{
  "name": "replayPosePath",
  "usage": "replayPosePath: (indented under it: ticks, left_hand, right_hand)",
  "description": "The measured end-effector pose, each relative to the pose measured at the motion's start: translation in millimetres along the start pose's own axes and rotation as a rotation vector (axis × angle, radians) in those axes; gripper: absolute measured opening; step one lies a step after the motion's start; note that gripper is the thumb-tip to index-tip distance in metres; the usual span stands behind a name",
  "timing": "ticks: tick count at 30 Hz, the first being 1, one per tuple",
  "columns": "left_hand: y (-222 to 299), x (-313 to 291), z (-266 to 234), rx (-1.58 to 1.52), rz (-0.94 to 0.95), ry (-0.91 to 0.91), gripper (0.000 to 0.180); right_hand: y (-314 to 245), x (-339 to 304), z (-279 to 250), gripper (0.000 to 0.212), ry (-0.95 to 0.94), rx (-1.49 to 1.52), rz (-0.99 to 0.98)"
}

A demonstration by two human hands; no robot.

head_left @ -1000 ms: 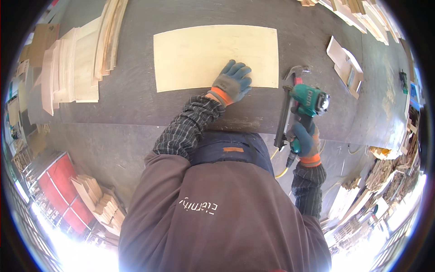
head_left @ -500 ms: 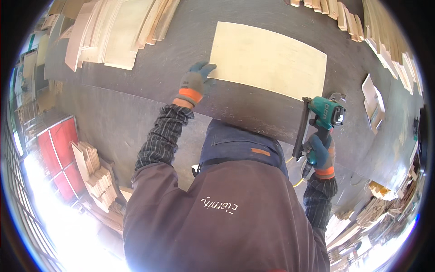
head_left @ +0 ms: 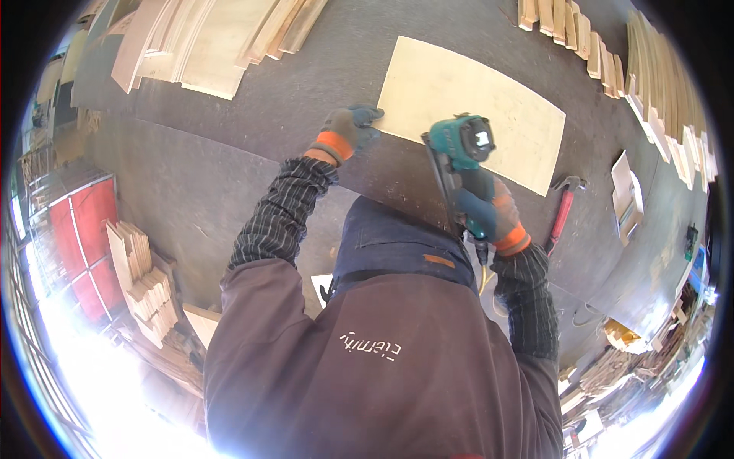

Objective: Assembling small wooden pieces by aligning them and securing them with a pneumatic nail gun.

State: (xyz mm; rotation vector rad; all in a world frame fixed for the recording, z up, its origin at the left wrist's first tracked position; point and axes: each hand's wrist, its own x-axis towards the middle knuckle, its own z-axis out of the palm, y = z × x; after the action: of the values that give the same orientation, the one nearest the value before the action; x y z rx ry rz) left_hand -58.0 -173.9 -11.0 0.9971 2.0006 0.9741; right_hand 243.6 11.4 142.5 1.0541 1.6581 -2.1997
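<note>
A pale rectangular plywood panel [head_left: 489,96] lies flat on the dark work table. At its near left corner is my left hand [head_left: 348,131], in a grey-blue glove with an orange cuff. Its fingers are apart, and their tips touch or nearly touch the panel's edge. My right hand [head_left: 493,210], gloved alike, is wrapped round the handle of a teal and black nail gun [head_left: 459,143]. The tool's head overlaps the panel's near edge in view; whether it touches the wood I cannot tell. A hose runs from the handle's lower end.
A hammer with a red handle [head_left: 562,218] lies right of my right hand, with a small open carton-like piece [head_left: 627,197] beyond it. Stacked boards [head_left: 206,50] are at the far left, wooden strips [head_left: 577,38] at the far right. Lower left is a red panel [head_left: 86,245].
My right hand has brought the nail gun leftward to the panel's near edge, uncovering the hammer. The view has shifted a little; my left hand stays by the panel's corner.
</note>
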Motion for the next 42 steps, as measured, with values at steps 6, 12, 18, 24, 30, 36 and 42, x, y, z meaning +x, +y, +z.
replayPosePath:
  ticks: [6, 12, 18, 24, 30, 36, 42]
  left_hand:
    - [-9, 1, 5, -0.135, -0.014, 0.005, 0.045]
    - [-11, 0, 9, -0.201, -0.042, 0.028, 0.040]
    - [-13, 1, 11, -0.012, 0.123, 0.084, 0.037]
    - [-9, -3, 7, -0.003, 0.093, 0.073, 0.039]
    - [-10, -3, 9, -0.073, 0.056, 0.022, 0.042]
    - [-12, -5, 13, -0.034, 0.117, 0.082, 0.041]
    - [-23, -4, 17, 0.004, 0.213, 0.135, 0.041]
  right_hand:
    - [-16, 38, 34, 0.022, -0.088, -0.054, 0.001]
    - [-22, 55, 45, 0.022, -0.048, -0.118, 0.020]
    - [-7, 64, 48, 0.037, -0.031, -0.101, 0.028]
    - [-9, 51, 47, 0.018, 0.038, -0.072, 0.022]
    - [15, 35, 24, 0.032, 0.036, -0.066, 0.046]
    - [17, 10, 20, 0.034, 0.141, 0.055, 0.022]
    - [35, -13, -2, 0.035, 0.163, 0.101, -0.037]
